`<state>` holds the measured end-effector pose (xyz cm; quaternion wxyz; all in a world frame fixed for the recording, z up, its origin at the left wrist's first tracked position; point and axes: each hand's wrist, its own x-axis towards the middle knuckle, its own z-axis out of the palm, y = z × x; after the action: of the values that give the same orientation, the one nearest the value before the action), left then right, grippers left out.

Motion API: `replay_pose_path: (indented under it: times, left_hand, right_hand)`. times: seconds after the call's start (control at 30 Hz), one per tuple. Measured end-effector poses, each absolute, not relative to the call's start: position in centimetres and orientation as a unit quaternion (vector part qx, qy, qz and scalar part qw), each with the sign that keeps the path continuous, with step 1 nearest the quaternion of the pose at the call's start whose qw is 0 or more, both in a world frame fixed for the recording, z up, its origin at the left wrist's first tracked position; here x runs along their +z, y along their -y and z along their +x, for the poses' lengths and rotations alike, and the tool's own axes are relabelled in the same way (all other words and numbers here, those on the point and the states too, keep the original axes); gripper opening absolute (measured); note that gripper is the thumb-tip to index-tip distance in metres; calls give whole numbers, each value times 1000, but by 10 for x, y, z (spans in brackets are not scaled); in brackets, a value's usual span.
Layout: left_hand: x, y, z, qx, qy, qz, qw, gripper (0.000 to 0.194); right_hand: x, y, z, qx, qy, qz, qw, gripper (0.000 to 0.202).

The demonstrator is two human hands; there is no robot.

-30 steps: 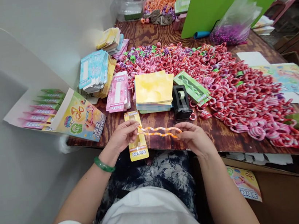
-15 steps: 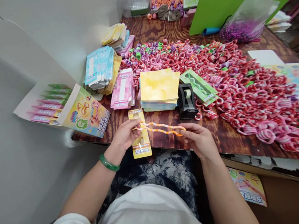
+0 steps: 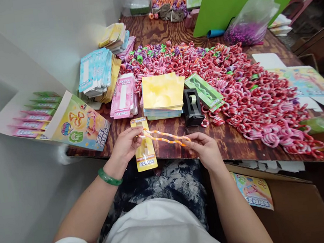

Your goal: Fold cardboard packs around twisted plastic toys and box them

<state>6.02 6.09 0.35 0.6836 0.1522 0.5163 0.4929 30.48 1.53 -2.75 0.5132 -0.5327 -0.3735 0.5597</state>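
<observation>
An orange and white segmented twist chain [image 3: 167,140] is stretched level between my two hands in a long, wavy loop. My left hand [image 3: 128,145] pinches its left end, with a green bangle [image 3: 109,177] on the wrist. At the other end my right hand [image 3: 203,148] grips the loop between thumb and fingers. Beneath the chain and beside my left fingers lies a yellow packaging card [image 3: 146,155], jutting over the table's front edge. Behind the chain stand a stack of yellow cards [image 3: 162,93] and a black tape dispenser [image 3: 192,109].
A display box [image 3: 81,122] with several packs stands at the left. Pink cards [image 3: 123,96] and blue cards [image 3: 95,70] are stacked near it. A big heap of coiled red and pink chains [image 3: 235,88] spreads rightward. One green pack [image 3: 204,91] leans on the heap.
The whole view has shifted, so the table's things appear a little further left. Both hands still hold the chain stretched, with hardly any change in its shape.
</observation>
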Motion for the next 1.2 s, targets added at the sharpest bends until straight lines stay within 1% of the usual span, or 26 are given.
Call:
replay_pose_path:
  times: [0.13, 0.3, 0.4, 0.47, 0.53, 0.6, 0.73, 0.83, 0.9, 1.0, 1.1, 1.2]
  left_hand:
    - [2, -66, 61, 488, -523, 148, 683, 5]
    - [2, -66, 64, 485, -529, 139, 683, 7]
    - [1, -66, 63, 484, -532, 141, 680, 8]
    - [0, -67, 61, 483, -533, 149, 678, 8]
    - [-2, -68, 59, 482, -531, 161, 678, 5]
    - [-5, -69, 56, 476, -530, 176, 679, 3]
    - [-11, -69, 51, 458, -542, 200, 675, 6]
    - [-11, -69, 51, 442, -556, 215, 670, 5]
    - [-10, -70, 51, 433, -564, 225, 667, 7]
    - [-9, -72, 51, 420, -575, 238, 660, 9]
    - [-11, -73, 51, 409, -590, 248, 651, 9]
    - [-15, -74, 52, 395, -602, 258, 644, 11]
  right_hand:
    - [-31, -14, 305, 495, 426, -554, 516, 29]
    - [-35, -11, 307, 488, 448, -552, 507, 29]
    - [-37, -8, 309, 436, 513, -545, 500, 19]
    - [-39, -6, 309, 387, 569, -544, 481, 11]
    - [-41, -5, 309, 368, 607, -533, 461, 7]
    - [-44, -3, 310, 412, 611, -508, 447, 9]
    - [-45, 2, 311, 612, 551, -432, 368, 21]
    - [-46, 5, 308, 682, 508, -415, 324, 29]
    - [-47, 7, 304, 697, 483, -425, 316, 35]
    - [-49, 7, 297, 706, 464, -431, 317, 35]
    - [-50, 7, 290, 677, 473, -455, 332, 37]
    - [-51, 8, 283, 628, 474, -494, 369, 43]
